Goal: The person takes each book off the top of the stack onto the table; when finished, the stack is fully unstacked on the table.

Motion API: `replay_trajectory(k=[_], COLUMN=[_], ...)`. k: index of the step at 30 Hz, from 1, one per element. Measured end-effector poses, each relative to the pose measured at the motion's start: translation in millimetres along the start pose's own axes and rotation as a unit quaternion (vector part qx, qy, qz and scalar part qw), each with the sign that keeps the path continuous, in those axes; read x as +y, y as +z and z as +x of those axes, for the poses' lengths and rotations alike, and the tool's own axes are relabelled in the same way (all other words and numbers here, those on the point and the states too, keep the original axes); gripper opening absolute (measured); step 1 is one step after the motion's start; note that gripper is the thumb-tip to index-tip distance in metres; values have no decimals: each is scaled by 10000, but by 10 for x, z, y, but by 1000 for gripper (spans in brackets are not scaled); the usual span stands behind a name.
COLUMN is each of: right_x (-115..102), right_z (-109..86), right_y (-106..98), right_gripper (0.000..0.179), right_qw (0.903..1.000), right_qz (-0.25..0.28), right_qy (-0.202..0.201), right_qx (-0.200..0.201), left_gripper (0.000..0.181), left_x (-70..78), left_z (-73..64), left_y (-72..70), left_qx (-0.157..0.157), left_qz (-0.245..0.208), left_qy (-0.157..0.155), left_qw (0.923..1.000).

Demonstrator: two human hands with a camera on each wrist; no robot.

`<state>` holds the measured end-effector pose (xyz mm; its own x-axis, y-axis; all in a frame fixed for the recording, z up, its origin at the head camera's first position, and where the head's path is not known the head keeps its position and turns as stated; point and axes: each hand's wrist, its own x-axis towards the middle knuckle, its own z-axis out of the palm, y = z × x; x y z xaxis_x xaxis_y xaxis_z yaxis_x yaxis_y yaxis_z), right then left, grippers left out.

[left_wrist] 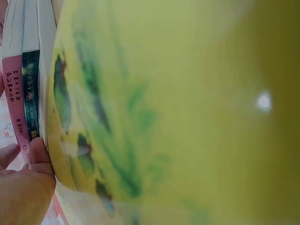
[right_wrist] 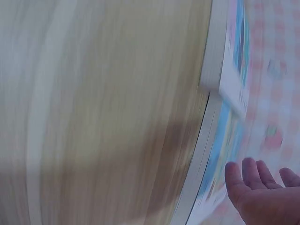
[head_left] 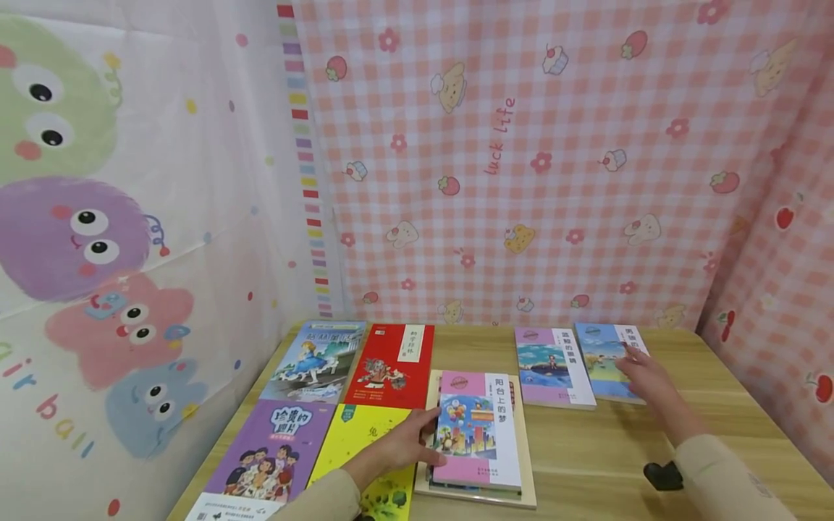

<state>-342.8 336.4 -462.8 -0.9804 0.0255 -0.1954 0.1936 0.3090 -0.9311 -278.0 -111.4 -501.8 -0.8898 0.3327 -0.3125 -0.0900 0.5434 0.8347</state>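
My left hand (head_left: 402, 443) rests at the left side of a book stack, fingers touching its edge. On top is a book with a pink and white cover (head_left: 485, 463). In the left wrist view, the pink spine (left_wrist: 13, 101) and a dark green spine (left_wrist: 32, 82) show beside the fingers. My right hand (head_left: 651, 383) is over a blue and white book (head_left: 599, 358) at the back right. The right wrist view shows its fingers (right_wrist: 251, 173) fairly straight beside the cover; whether they touch it I cannot tell. Another pink and white book (head_left: 544, 369) lies just left of the blue one.
To the left lie a book with a girl in blue (head_left: 316, 362), a red book (head_left: 391, 362), a purple book (head_left: 267, 441) and a yellow book (head_left: 345, 438). A small black object (head_left: 663, 476) lies near the right forearm. Patterned curtains (head_left: 521, 181) stand behind the wooden table (head_left: 586, 449).
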Motion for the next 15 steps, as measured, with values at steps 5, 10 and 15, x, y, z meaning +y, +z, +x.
replay_trajectory(k=[5,10,15], right_x=[-67,-88,-28], right_z=[-83,-256,-428], right_y=[428,892,1260], right_gripper=[68,65,60], right_qw=[9961,9916,9912], right_qz=[463,741,603], right_qy=[-321,-332,-220], right_qx=[-678,-1003,-1155], left_gripper=[89,86,81], left_x=[-15,-6,6], left_z=[10,10,22], left_y=[2,0,-5], left_qx=[21,26,-38], left_qz=[-67,-88,-135], left_qy=[44,43,73], left_qw=[10000,9999,9999])
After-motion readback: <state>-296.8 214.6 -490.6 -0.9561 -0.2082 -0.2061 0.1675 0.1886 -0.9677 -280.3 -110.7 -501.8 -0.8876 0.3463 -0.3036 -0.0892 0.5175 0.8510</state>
